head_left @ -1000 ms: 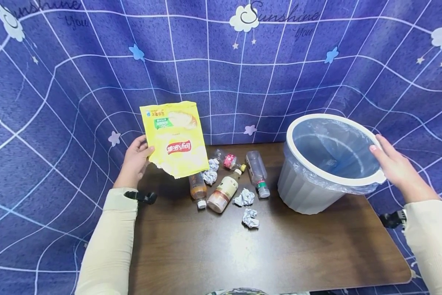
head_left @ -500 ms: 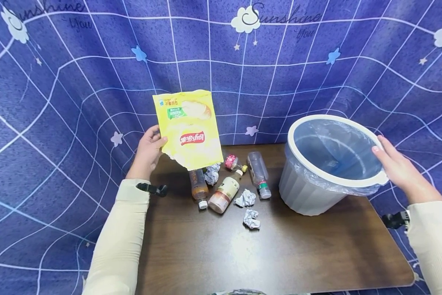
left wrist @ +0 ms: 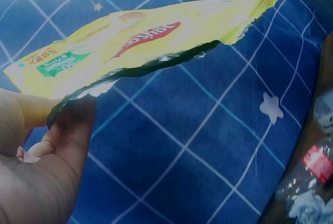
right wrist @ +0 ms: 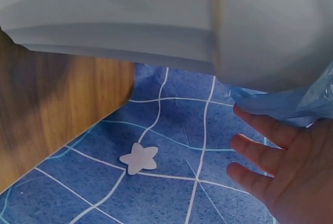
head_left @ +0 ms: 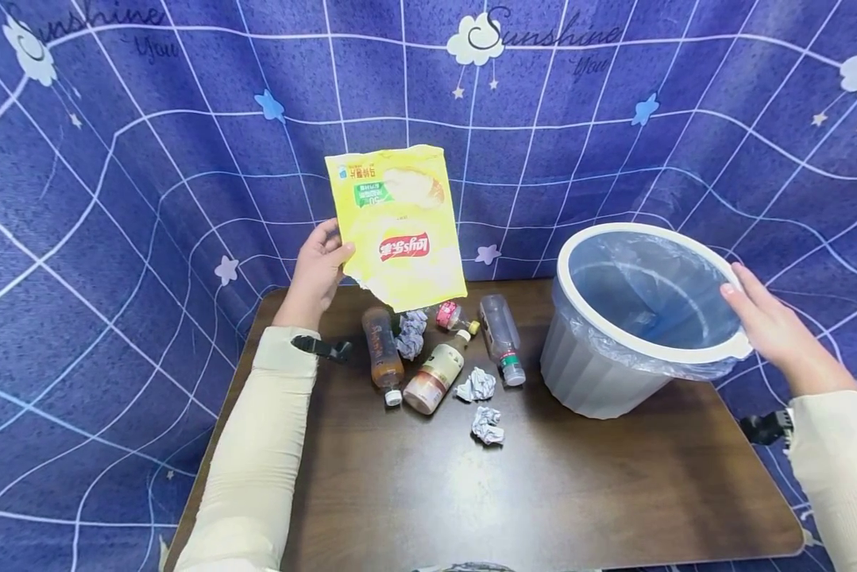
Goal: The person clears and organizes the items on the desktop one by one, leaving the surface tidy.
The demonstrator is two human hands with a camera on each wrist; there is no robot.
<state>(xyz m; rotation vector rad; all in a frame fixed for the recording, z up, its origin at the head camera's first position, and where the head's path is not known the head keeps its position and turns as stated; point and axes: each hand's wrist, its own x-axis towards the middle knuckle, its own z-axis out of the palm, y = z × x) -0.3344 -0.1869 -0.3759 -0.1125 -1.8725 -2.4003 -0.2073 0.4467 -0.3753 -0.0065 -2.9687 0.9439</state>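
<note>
Early days imo: left hand (head_left: 317,268) has fingers pinching the chip bag (head_left: 407,222), not binned yet; right hand (head_left: 777,330), fingers spread, touches the bin (head_left: 592,369). Bottles (head_left: 438,373) and paper balls (head_left: 476,384) left on the counter (head_left: 578,492).

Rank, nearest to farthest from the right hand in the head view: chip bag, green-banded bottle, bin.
1. Bin, its rim at the right hand.
2. Green-banded bottle, left of the bin.
3. Chip bag, farther left, in the left hand.

Cream sleeves (head_left: 256,445), black wrist straps (head_left: 321,347)
</note>
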